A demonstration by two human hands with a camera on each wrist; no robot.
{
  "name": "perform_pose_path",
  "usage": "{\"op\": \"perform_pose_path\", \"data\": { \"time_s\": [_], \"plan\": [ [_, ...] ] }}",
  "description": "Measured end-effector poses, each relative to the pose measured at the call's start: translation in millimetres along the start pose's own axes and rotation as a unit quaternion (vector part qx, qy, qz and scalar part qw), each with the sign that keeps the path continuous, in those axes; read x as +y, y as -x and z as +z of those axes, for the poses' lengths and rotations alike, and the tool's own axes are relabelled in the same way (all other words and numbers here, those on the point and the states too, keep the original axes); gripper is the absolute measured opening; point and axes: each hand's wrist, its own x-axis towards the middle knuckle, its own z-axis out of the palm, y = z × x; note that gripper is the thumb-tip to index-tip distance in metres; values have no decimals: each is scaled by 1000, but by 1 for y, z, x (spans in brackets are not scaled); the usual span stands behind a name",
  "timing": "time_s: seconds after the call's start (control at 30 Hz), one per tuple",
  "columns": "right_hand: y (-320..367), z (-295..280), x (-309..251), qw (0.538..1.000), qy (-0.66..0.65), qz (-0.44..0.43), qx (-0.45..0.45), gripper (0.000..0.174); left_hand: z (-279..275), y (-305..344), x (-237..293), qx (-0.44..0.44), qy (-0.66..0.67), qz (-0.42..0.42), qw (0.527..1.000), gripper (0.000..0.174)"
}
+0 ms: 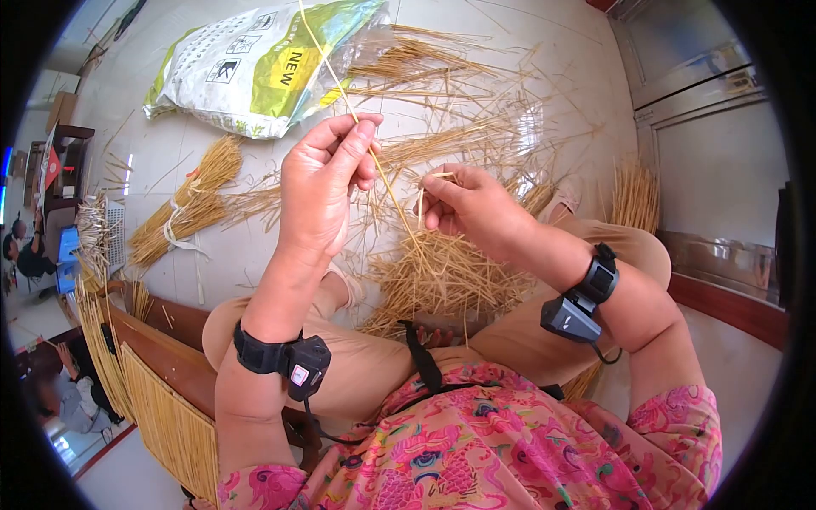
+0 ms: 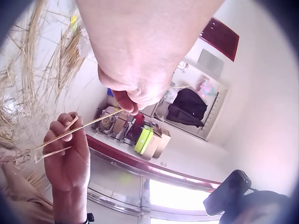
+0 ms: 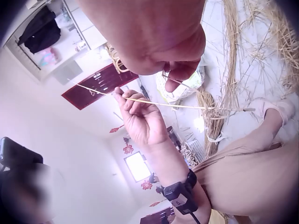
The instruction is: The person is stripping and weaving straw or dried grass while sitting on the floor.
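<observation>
In the head view the left hand (image 1: 321, 183) pinches a long thin straw stalk (image 1: 392, 197) between thumb and fingers. That stalk slants from the top of the view down toward a pile of loose straw (image 1: 442, 276). To its right, the right hand (image 1: 476, 206) grips a short pale strip (image 1: 421, 204) with curled fingers. The right wrist view shows the left hand (image 3: 142, 119) holding the same stalk (image 3: 175, 106) near its upper part. In the left wrist view the stalk (image 2: 100, 118) passes in front of the right hand (image 2: 67, 163).
A white and green bag (image 1: 246, 72) lies at the top left of the floor. Below it are tied straw bundles (image 1: 183, 204). Loose straw is scattered beyond the hands. A bundle (image 1: 635, 197) stands by the metal doors at the right, and a straw mat (image 1: 166, 416) lies lower left.
</observation>
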Motion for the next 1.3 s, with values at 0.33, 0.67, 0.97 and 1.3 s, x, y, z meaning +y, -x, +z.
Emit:
{"op": "perform_pose_path", "data": {
  "time_s": [0.33, 0.67, 0.97, 1.3],
  "plan": [
    [-1, -20, 6, 786, 605, -108, -70, 15, -12, -8, 11, 15, 21, 34, 999, 24],
    [11, -12, -17, 911, 366, -106, -156, 32, -20, -12, 15, 57, 11, 59, 997, 23],
    [19, 5, 9, 780, 527, -333, -52, 17, -16, -16, 2, 121, -19, 62, 990, 20],
    [21, -8, 10, 754, 612, -228, -67, 10, -41, -26, 22, 194, -16, 157, 968, 24]
  ]
}}
